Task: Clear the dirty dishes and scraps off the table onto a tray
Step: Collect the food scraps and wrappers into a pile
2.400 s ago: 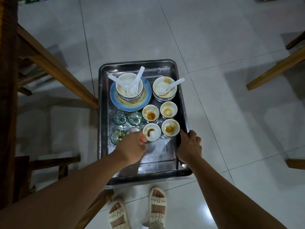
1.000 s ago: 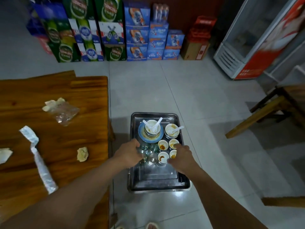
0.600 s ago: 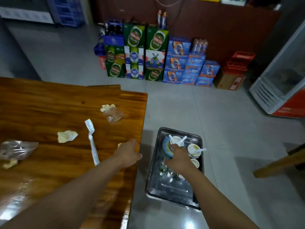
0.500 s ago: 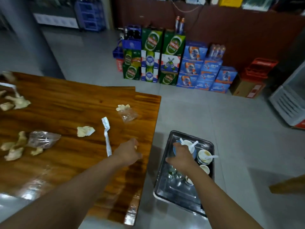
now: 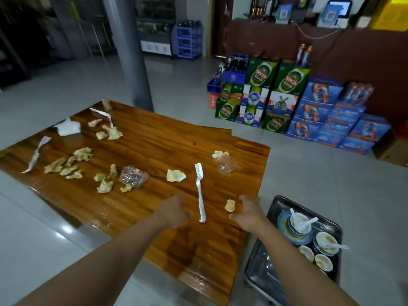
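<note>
Far-left cluster of pale crumpled food scraps (image 5: 66, 164) on brown wooden table (image 5: 154, 142): easy to miss.

Left hand (image 5: 173, 214) over table, fingers loosely curled, holding nothing.

Long white paper wrapper (image 5: 200, 195) between hands: light, could slide off edge.

Small pale scrap (image 5: 230, 205) just beside right hand (image 5: 248, 214) (fingers spread, empty).

Rectangular steel tray (image 5: 260, 270) of dirty bowls sits low at right: dropped scraps may miss it.
</note>
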Available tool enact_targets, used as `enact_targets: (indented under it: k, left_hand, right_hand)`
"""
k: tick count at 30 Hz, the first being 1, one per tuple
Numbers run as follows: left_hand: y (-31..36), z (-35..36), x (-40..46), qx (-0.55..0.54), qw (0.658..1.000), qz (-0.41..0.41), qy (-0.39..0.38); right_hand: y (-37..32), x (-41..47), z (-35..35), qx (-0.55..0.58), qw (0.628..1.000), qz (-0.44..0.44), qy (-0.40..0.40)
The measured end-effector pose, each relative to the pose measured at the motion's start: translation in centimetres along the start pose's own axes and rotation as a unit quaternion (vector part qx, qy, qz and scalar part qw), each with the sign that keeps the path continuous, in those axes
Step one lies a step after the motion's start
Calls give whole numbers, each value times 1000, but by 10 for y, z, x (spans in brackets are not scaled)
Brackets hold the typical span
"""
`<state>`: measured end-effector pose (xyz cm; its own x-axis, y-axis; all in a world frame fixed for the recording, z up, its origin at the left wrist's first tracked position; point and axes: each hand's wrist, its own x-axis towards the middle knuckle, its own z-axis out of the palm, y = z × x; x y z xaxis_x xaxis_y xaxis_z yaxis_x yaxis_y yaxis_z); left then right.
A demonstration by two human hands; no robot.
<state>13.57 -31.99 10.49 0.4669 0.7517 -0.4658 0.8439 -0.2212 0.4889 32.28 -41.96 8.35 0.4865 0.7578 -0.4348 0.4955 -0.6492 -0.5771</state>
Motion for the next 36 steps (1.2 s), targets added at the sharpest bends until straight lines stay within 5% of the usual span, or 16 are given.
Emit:
enact_targets:
  k: [21,36]
  left_hand:
    - [-76,-64,135,-17,995,73,-71]
    - [-84,-62,221,37,995,19,-88]
  right_hand:
    - [-43,81,66,-41,982,164,81]
    - [-14,175,106,-127,963,214,102]
